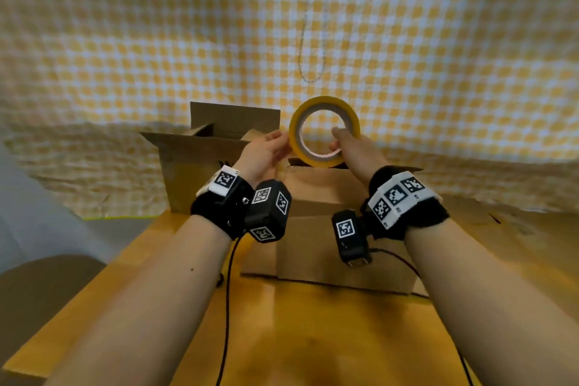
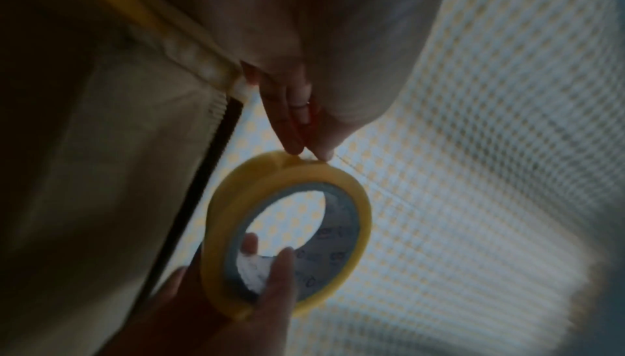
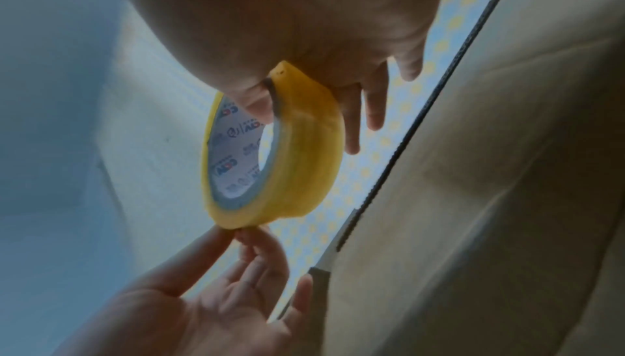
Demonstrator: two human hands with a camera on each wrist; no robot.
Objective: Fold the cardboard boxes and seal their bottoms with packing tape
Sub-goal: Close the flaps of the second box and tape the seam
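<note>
I hold a yellow roll of packing tape (image 1: 324, 158) upright in the air above the nearer cardboard box (image 1: 338, 229). My right hand (image 1: 336, 139) grips the roll's right side, thumb inside the printed core and fingers along the outer band. My left hand (image 1: 286, 142) pinches the outer rim on the opposite side with thumb and forefinger, its other fingers spread loose. In the left wrist view that left hand (image 2: 309, 152) meets the top of the tape roll (image 2: 358, 215). The right wrist view shows my right hand (image 3: 304, 110) wrapped over the tape roll (image 3: 304, 161). No loose tape end is visible.
A second cardboard box (image 1: 200, 166) stands open at the back left, flaps up. Both boxes sit on a wooden table (image 1: 297, 338). A yellow checked cloth (image 1: 438, 72) hangs behind and drapes onto the table. Black cables (image 1: 227, 291) trail from my wrists.
</note>
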